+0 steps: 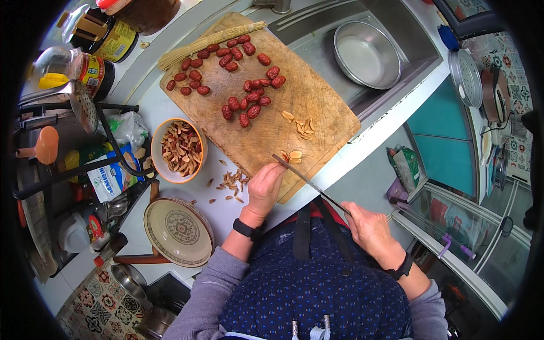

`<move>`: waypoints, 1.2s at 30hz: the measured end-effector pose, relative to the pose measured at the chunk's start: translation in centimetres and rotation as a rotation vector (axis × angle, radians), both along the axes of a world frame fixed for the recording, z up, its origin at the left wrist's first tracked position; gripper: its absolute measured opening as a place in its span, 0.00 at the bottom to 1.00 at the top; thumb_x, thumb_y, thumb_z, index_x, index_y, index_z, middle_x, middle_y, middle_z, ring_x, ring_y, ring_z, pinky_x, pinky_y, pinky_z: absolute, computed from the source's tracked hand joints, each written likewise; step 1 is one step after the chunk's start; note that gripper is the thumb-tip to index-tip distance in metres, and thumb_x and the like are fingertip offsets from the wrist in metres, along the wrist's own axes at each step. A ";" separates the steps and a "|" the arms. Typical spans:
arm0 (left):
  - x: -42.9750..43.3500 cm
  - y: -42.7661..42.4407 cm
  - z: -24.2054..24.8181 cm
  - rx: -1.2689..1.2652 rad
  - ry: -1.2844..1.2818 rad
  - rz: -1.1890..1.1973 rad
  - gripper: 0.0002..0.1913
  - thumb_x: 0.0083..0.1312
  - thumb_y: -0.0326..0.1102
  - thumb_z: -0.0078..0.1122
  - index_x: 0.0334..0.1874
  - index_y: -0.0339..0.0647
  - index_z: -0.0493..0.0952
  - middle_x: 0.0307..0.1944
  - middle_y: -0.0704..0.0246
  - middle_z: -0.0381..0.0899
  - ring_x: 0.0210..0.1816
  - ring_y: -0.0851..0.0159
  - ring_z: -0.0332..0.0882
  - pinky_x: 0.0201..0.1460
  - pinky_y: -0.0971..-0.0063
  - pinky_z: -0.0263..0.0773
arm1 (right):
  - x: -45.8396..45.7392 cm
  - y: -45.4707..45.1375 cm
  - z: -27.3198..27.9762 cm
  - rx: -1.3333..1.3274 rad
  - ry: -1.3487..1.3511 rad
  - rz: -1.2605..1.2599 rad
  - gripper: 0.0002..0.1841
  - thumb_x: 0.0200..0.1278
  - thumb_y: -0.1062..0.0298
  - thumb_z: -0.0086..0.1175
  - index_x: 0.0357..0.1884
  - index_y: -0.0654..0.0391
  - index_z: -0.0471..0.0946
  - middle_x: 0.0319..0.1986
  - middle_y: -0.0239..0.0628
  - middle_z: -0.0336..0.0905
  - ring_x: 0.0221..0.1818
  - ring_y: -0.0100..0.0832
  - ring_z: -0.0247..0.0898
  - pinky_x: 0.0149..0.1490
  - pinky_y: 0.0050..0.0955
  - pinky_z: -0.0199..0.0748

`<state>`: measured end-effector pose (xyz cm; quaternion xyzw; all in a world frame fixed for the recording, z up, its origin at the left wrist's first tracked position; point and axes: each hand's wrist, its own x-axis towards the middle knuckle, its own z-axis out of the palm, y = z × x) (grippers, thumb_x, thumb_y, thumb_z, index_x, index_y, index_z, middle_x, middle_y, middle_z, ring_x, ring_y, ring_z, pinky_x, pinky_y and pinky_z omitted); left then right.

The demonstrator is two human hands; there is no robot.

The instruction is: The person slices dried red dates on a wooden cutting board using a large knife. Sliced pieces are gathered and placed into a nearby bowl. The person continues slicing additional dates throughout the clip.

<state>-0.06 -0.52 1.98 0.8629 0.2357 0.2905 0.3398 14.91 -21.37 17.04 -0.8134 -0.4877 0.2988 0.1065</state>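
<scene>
My right hand (pixel 372 229) grips the handle of a kitchen knife (pixel 312 185), its blade slanting up-left over the near edge of a wooden cutting board (pixel 323 97). My left hand (pixel 265 187) has its fingertips pinched at the blade's far end, around a red date (pixel 285 157) that they mostly hide. Just beyond the blade lie pale date slices (pixel 295 155), and a second small group of slices (pixel 305 126) sits farther up the board. Several whole dried red dates (pixel 253 97) are spread over its left and middle.
Left of the board stand an orange-rimmed bowl (pixel 182 148) of sliced dates and a patterned ceramic bowl (pixel 178 231). Date pits (pixel 233 182) lie loose between. A bamboo brush (pixel 212 43) rests along the board's far edge. A metal basin (pixel 367 55) sits in the sink (pixel 306 53).
</scene>
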 end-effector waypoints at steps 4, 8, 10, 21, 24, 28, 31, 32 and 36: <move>-0.2 0.0 -0.2 0.015 0.022 0.018 0.07 0.57 0.21 0.67 0.35 0.37 0.79 0.37 0.61 0.83 0.37 0.55 0.84 0.38 0.69 0.78 | 0.1 0.4 -0.9 -0.001 -0.011 0.038 0.17 0.65 0.74 0.51 0.56 0.50 0.71 0.33 0.41 0.79 0.31 0.50 0.78 0.32 0.47 0.76; -0.4 0.0 -0.2 -0.049 0.051 0.003 0.08 0.59 0.21 0.65 0.40 0.38 0.81 0.40 0.61 0.84 0.41 0.54 0.84 0.42 0.67 0.79 | 0.1 1.1 -1.7 0.050 -0.016 0.051 0.16 0.65 0.73 0.50 0.54 0.51 0.70 0.31 0.42 0.78 0.29 0.51 0.78 0.31 0.47 0.75; -0.3 0.1 -0.3 -0.055 0.046 -0.007 0.08 0.59 0.21 0.65 0.40 0.38 0.81 0.39 0.61 0.84 0.41 0.54 0.84 0.42 0.67 0.79 | 0.4 1.5 -2.2 0.002 -0.011 0.063 0.14 0.66 0.72 0.50 0.53 0.51 0.70 0.31 0.42 0.78 0.29 0.52 0.77 0.31 0.48 0.75; 0.0 -0.4 -0.5 -0.028 -0.019 -0.010 0.09 0.57 0.19 0.67 0.37 0.38 0.79 0.38 0.62 0.84 0.40 0.55 0.83 0.43 0.68 0.78 | 0.0 3.7 -5.2 0.150 0.035 -0.022 0.11 0.68 0.72 0.50 0.50 0.52 0.70 0.30 0.46 0.80 0.31 0.54 0.78 0.32 0.50 0.75; 0.0 -0.5 -0.5 -0.010 -0.008 0.010 0.09 0.58 0.20 0.66 0.39 0.37 0.79 0.38 0.61 0.84 0.40 0.54 0.84 0.42 0.67 0.79 | 0.2 3.9 -4.3 0.128 0.087 -0.045 0.12 0.68 0.73 0.52 0.51 0.51 0.71 0.32 0.45 0.81 0.32 0.54 0.78 0.34 0.49 0.76; 0.0 -0.6 -0.4 -0.016 -0.023 0.056 0.08 0.58 0.20 0.67 0.38 0.38 0.79 0.37 0.62 0.84 0.39 0.56 0.84 0.41 0.68 0.79 | 0.0 3.3 -2.2 0.128 0.065 -0.084 0.12 0.67 0.73 0.54 0.52 0.51 0.72 0.33 0.44 0.82 0.33 0.54 0.78 0.35 0.48 0.76; 0.3 -0.6 -0.5 -0.011 -0.055 0.079 0.08 0.58 0.21 0.68 0.37 0.39 0.80 0.36 0.63 0.84 0.37 0.57 0.85 0.39 0.70 0.79 | 0.1 2.5 -0.7 0.063 0.051 -0.094 0.13 0.67 0.73 0.55 0.51 0.52 0.72 0.34 0.44 0.82 0.34 0.54 0.79 0.35 0.48 0.77; 0.3 -0.7 -0.5 -0.022 -0.058 0.094 0.09 0.58 0.21 0.69 0.38 0.40 0.80 0.35 0.64 0.84 0.36 0.58 0.85 0.39 0.71 0.79 | 0.2 2.2 -0.3 0.046 0.044 -0.086 0.13 0.67 0.73 0.55 0.52 0.52 0.72 0.34 0.45 0.82 0.34 0.54 0.79 0.36 0.48 0.77; 0.3 -1.1 -0.6 -0.136 -0.049 0.158 0.10 0.59 0.23 0.70 0.38 0.40 0.76 0.33 0.65 0.83 0.30 0.60 0.82 0.32 0.71 0.77 | -0.3 1.4 0.3 0.030 0.050 -0.090 0.13 0.66 0.74 0.56 0.51 0.53 0.73 0.34 0.45 0.82 0.34 0.54 0.79 0.36 0.47 0.77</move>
